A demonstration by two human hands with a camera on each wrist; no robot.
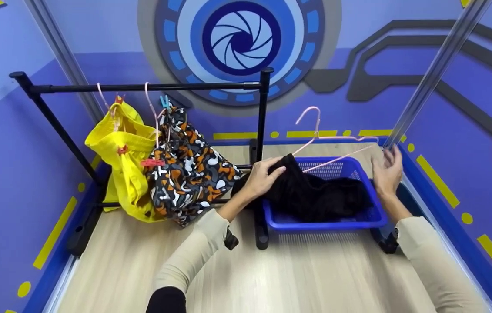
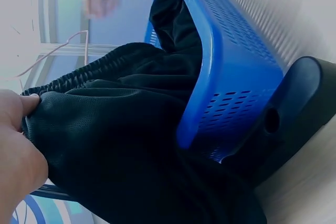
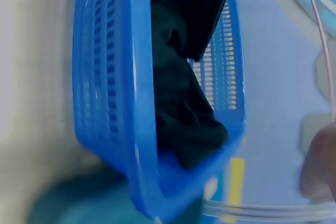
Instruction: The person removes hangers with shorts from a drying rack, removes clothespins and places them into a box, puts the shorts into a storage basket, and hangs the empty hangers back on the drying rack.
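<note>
1. Blue-violet walls (image 1: 111, 71) with yellow dashes and a round emblem (image 1: 242, 40) stand beyond both hands, and a pale wood-grain tabletop (image 1: 302, 278) lies beneath them.
2. At the basket's near left, the left hand (image 1: 258, 179) has its thumb and fingers closed in a pinch on the gathered waistband of a black garment (image 1: 315, 200) (the left wrist view shows the thumb pressed over that ruched edge).
3. From those fingers the garment runs down and rightward; part of it lies inside a blue basket (image 1: 324, 225), and part falls outside the rim on the side nearer the left hand.
4. On the other side, the right hand (image 1: 388, 171) has its fingers raised and loosely bent, parted from the thumb, with nothing seen in their hold. They are just beside the right end of a pink hanger (image 1: 337, 138); whether they touch it, I cannot tell.
5. That hanger spans the gap between the two sets of fingers, hook upward, its left end hidden by the garment near the left fingers.
6. Left of the left fingers, a black rack (image 1: 202, 86) carries a yellow garment (image 1: 130, 184), farther off, and a patterned garment (image 1: 193, 174), nearer, with red clips (image 1: 152, 162) on them.
</note>
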